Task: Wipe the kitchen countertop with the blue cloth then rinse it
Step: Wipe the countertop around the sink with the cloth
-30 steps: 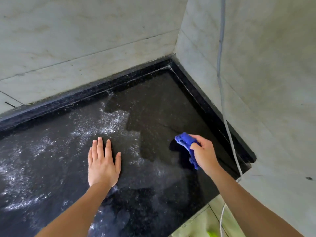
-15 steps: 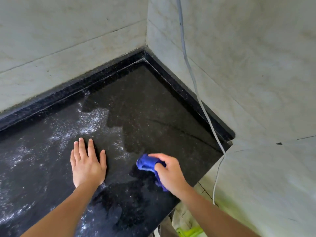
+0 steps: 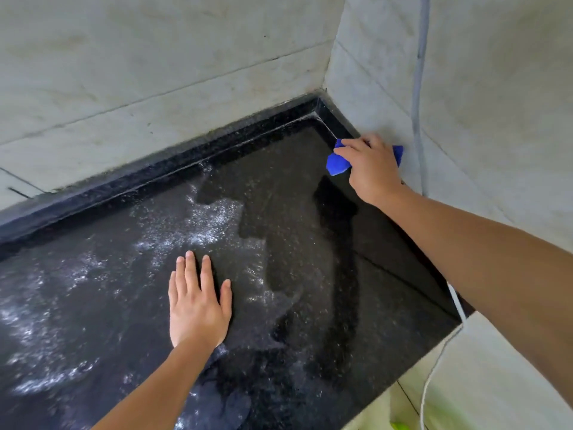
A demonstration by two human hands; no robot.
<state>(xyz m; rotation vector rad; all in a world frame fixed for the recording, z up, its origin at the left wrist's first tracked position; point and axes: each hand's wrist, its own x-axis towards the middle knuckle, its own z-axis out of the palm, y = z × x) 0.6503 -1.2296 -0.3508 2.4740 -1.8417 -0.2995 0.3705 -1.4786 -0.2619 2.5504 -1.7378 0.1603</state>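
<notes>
Wet black counter (image 3: 93,305) filled our view, walls (image 3: 155,72) behind and right. We pressed our left hand (image 3: 198,305) flat on it, fingers straight and empty, probably bracing our reach. Our right hand (image 3: 372,169) curled round the one cloth (image 3: 337,164), held at the counter's right edge near the corner.

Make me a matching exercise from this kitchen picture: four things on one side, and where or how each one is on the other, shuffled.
Things:
1. left hand
2. blue cloth
3. cable
4. countertop

States:
a. hangs down the right wall
b. lies flat on the countertop
c. gripped by the right hand near the back corner
d. black, with wet patches

Pairs: 1-b, 2-c, 3-a, 4-d.
</notes>
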